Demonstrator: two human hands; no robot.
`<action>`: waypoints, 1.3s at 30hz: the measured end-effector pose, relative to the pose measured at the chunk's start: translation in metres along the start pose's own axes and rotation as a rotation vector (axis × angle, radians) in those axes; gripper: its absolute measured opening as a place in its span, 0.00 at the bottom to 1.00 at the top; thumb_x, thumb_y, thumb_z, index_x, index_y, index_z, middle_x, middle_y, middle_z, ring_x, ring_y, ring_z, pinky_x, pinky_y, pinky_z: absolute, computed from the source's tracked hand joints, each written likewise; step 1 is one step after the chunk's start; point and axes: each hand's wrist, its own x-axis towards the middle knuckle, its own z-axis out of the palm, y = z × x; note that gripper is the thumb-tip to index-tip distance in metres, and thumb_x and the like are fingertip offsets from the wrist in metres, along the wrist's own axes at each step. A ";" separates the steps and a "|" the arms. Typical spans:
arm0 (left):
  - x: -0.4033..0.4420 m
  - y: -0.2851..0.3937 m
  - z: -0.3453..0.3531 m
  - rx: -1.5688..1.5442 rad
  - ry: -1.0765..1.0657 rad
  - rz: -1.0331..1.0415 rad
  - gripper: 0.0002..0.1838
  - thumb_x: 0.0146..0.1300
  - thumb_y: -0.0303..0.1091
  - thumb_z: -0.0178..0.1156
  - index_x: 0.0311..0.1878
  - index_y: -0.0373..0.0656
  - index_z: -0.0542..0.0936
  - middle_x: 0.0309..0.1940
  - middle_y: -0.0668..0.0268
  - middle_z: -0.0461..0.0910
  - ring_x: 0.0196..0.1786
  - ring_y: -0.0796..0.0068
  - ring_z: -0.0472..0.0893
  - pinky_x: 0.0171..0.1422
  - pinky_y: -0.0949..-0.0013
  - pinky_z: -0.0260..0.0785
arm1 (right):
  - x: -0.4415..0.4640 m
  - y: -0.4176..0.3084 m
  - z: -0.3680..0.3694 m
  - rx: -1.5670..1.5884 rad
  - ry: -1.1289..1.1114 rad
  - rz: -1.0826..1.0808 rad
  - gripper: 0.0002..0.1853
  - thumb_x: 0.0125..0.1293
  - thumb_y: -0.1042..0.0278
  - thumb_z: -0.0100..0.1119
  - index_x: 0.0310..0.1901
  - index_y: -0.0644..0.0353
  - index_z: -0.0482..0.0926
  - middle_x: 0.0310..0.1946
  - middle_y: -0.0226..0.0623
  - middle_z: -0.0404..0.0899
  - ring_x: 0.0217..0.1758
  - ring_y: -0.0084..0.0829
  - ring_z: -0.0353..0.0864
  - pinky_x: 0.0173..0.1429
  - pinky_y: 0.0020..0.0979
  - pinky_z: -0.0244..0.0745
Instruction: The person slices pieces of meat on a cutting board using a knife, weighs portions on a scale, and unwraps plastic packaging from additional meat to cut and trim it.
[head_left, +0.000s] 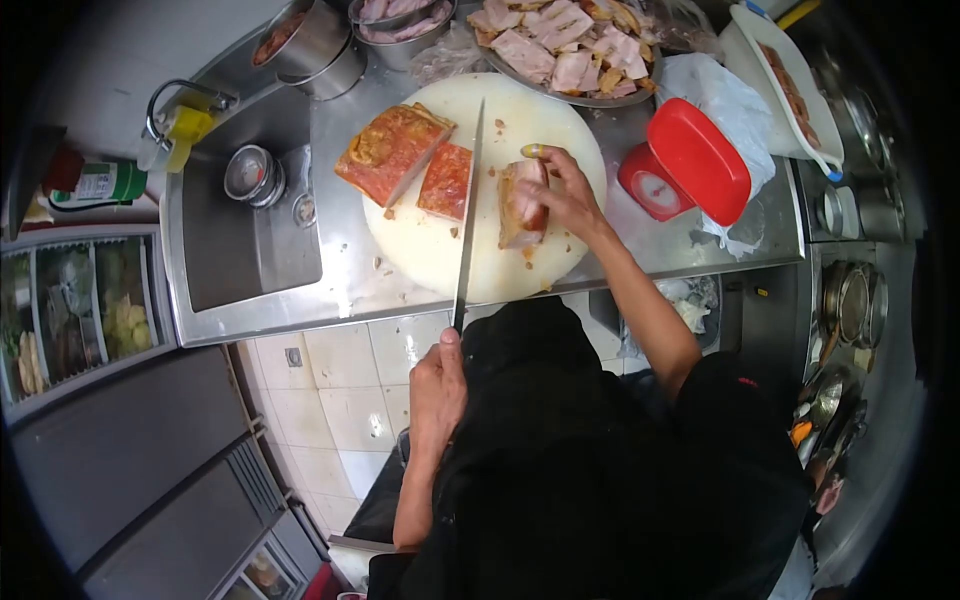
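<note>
A long knife (469, 215) points away from me over the round white board (420, 255), its handle in my closed left hand (438, 385). Left of the blade lie a large block of reddish meat (390, 150) and a cut piece (444, 182) close beside it. On the right side of the board, my right hand (565, 198) is on a thick meat slab (522, 215), its fingers curved over the slab's upper right side. Small meat crumbs are scattered on the board.
A metal tray of meat pieces (570, 50) stands behind the board. To the right is a red scale (690, 165), and beyond it a white container (785, 90). At the left are a sink (215, 255) with metal bowls (253, 176) and a faucet (180, 88).
</note>
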 end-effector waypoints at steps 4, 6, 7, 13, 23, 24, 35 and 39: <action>-0.009 0.034 0.009 0.121 -0.016 0.011 0.36 0.79 0.56 0.39 0.34 0.28 0.79 0.30 0.32 0.78 0.41 0.25 0.77 0.46 0.41 0.68 | -0.005 -0.008 0.013 0.168 0.157 0.071 0.18 0.61 0.70 0.65 0.52 0.64 0.76 0.47 0.42 0.79 0.52 0.37 0.79 0.59 0.36 0.72; -0.012 0.043 0.014 0.179 -0.017 0.055 0.35 0.79 0.56 0.39 0.33 0.29 0.78 0.29 0.32 0.78 0.40 0.25 0.77 0.45 0.39 0.68 | -0.008 -0.012 0.021 0.051 0.200 -0.049 0.17 0.60 0.72 0.64 0.51 0.65 0.76 0.45 0.43 0.79 0.49 0.36 0.79 0.55 0.34 0.73; -0.013 0.046 0.017 0.185 -0.021 0.064 0.34 0.79 0.54 0.39 0.32 0.30 0.77 0.28 0.31 0.77 0.38 0.25 0.77 0.42 0.36 0.67 | -0.009 -0.017 0.023 -0.016 0.200 -0.071 0.17 0.59 0.75 0.64 0.50 0.66 0.75 0.44 0.44 0.78 0.47 0.37 0.80 0.52 0.34 0.75; -0.014 0.058 0.027 0.197 0.011 0.104 0.31 0.79 0.53 0.41 0.30 0.32 0.73 0.25 0.33 0.77 0.35 0.25 0.76 0.39 0.35 0.65 | -0.013 -0.022 0.026 -0.125 0.211 -0.096 0.20 0.60 0.78 0.64 0.54 0.67 0.73 0.46 0.43 0.80 0.49 0.34 0.80 0.57 0.33 0.75; -0.038 0.057 0.021 0.288 -0.045 -0.016 0.30 0.79 0.52 0.41 0.31 0.33 0.74 0.25 0.32 0.76 0.35 0.25 0.77 0.40 0.36 0.69 | -0.010 -0.014 0.030 0.063 0.202 -0.053 0.21 0.58 0.75 0.65 0.53 0.64 0.72 0.44 0.42 0.79 0.46 0.32 0.79 0.53 0.32 0.75; -0.039 0.059 0.021 0.305 -0.046 -0.032 0.30 0.79 0.52 0.41 0.31 0.33 0.74 0.26 0.31 0.77 0.36 0.25 0.77 0.41 0.36 0.69 | -0.009 -0.018 0.029 0.091 0.201 -0.027 0.21 0.58 0.75 0.65 0.52 0.64 0.72 0.43 0.41 0.79 0.45 0.31 0.79 0.52 0.32 0.75; 0.038 0.070 0.063 0.290 0.039 0.067 0.33 0.79 0.50 0.40 0.31 0.28 0.79 0.28 0.30 0.77 0.38 0.25 0.77 0.45 0.36 0.68 | -0.008 -0.016 0.029 0.228 0.202 0.020 0.19 0.57 0.76 0.64 0.50 0.66 0.70 0.39 0.37 0.78 0.41 0.24 0.75 0.50 0.29 0.75; 0.032 0.067 0.063 0.322 0.048 0.031 0.33 0.78 0.52 0.41 0.31 0.30 0.78 0.28 0.31 0.78 0.38 0.26 0.78 0.45 0.36 0.69 | -0.009 -0.010 0.032 0.256 0.213 -0.015 0.19 0.57 0.77 0.63 0.50 0.66 0.70 0.39 0.37 0.78 0.40 0.23 0.75 0.48 0.28 0.75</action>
